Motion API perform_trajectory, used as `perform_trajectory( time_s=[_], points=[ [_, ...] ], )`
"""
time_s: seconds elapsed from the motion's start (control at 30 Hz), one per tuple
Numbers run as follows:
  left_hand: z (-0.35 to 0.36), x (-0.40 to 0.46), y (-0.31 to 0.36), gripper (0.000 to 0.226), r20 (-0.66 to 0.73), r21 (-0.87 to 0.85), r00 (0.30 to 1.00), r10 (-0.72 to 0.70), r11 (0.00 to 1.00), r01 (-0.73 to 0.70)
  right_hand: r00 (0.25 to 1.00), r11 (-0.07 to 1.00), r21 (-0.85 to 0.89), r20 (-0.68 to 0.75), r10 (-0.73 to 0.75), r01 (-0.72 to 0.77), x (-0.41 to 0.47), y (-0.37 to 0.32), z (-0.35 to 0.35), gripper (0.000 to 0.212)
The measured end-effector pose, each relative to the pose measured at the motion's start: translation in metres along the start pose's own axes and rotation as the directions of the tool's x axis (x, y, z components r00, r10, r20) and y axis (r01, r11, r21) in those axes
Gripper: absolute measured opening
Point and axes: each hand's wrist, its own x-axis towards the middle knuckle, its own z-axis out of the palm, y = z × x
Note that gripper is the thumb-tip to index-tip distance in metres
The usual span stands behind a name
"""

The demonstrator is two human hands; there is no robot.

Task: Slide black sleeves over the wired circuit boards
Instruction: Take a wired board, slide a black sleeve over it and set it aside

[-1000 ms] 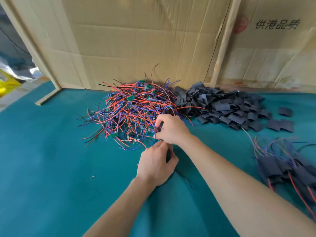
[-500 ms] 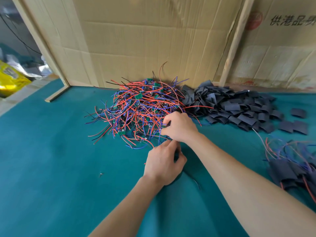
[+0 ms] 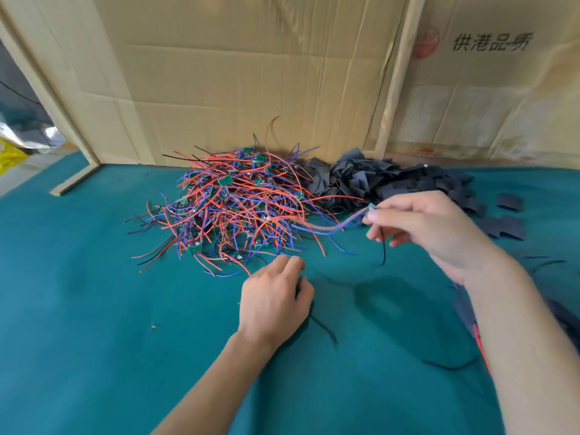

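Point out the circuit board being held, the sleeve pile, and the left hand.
circuit board (image 3: 372, 207), head view, green edge at the fingertips
sleeve pile (image 3: 370, 180), head view, middle of heap
left hand (image 3: 273, 301), head view, back of hand

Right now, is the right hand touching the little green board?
Touching. The head view shows the right hand pinching the small green circuit board between thumb and fingertip, its wires trailing toward the pile.

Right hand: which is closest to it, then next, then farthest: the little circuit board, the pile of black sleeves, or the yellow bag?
1. Circuit board, pinched in the right hand.
2. Pile of black sleeves, just behind.
3. Yellow bag, far left edge.
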Motion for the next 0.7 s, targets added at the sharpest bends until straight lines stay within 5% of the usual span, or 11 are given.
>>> perform_trajectory(
  time_s=[0.13, 0.23, 0.37, 0.53, 0.63, 0.7],
  points=[
    [0.011, 0.015, 0.044, 0.024, -0.053, -0.396, 0.979, -0.198, 0.904, 0.162, 0.994, 0.904, 0.412, 0.035, 0.107, -0.112, 0.001, 0.006, -0.026, 0.027],
    [0.027, 0.041, 0.078, 0.026, 0.258, -0.751, 0.930, -0.263, 0.551, 0.365, 0.983, 0.860, 0.477, 0.070, 0.167, -0.180, 0.004, 0.020, -0.023, 0.030],
    [0.049, 0.051, 0.100, 0.030, 0.430, -0.886, 0.865, -0.259, 0.065, 0.460, 0.961, 0.903, 0.334, 0.142, 0.236, -0.271, 0.009, 0.043, -0.007, 0.026],
    [0.060, 0.044, 0.092, 0.039, 0.394, -0.913, 0.857, -0.333, -0.030, 0.408, 0.961, 0.965, 0.060, 0.125, 0.247, -0.256, 0.014, 0.065, -0.001, 0.038],
    [0.061, 0.051, 0.090, 0.028, 0.403, -0.902, 0.799, -0.446, -0.044, 0.430, 0.967, 0.979, -0.131, -0.220, 0.125, -0.157, 0.021, 0.078, -0.003, 0.029],
    [0.062, 0.053, 0.094, 0.026, 0.412, -0.892, 0.773, -0.483, -0.040, 0.451, 0.914, 0.888, -0.425, -0.406, -0.016, -0.173, 0.025, 0.084, -0.003, 0.009]
  ],
)
